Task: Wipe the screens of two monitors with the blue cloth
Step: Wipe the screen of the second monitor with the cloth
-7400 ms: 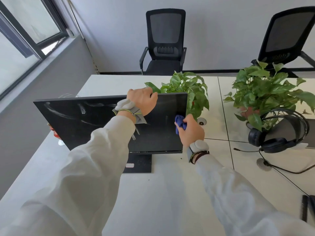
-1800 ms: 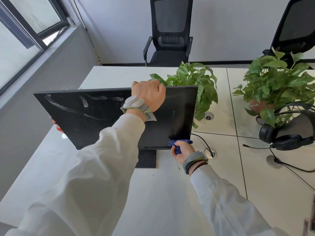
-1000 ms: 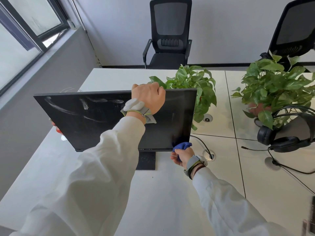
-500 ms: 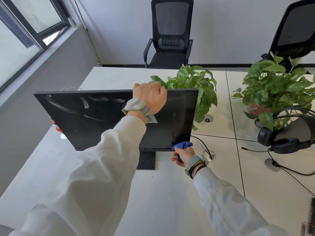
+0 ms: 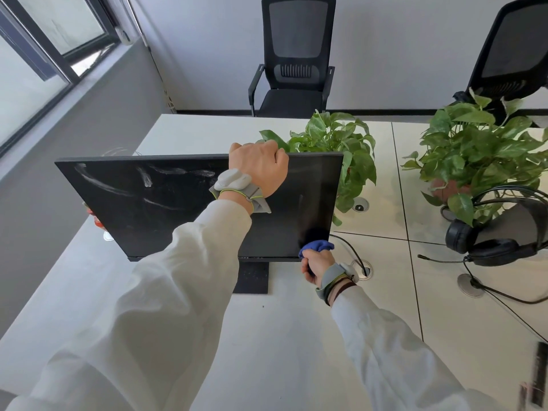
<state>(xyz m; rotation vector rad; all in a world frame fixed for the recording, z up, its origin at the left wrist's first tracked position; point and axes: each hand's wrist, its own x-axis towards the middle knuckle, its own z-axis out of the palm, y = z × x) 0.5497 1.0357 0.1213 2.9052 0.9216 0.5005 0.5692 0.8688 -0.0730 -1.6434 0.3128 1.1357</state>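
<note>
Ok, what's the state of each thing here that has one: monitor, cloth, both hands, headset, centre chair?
monitor, upright on its stand, screen dark, white smears across its left half.
blue cloth, bunched, pressed against the screen's lower right corner.
left hand, grips the monitor's top edge.
right hand, grips the blue cloth.
headset, unworn, cable attached.
centre chair, unoccupied.

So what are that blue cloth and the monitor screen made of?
The blue cloth looks like soft fabric, perhaps microfibre: it bunches into folds in the right hand. The monitor screen looks like smooth dark glass or plastic, which one I cannot tell: pale smears stand out on it.
</note>
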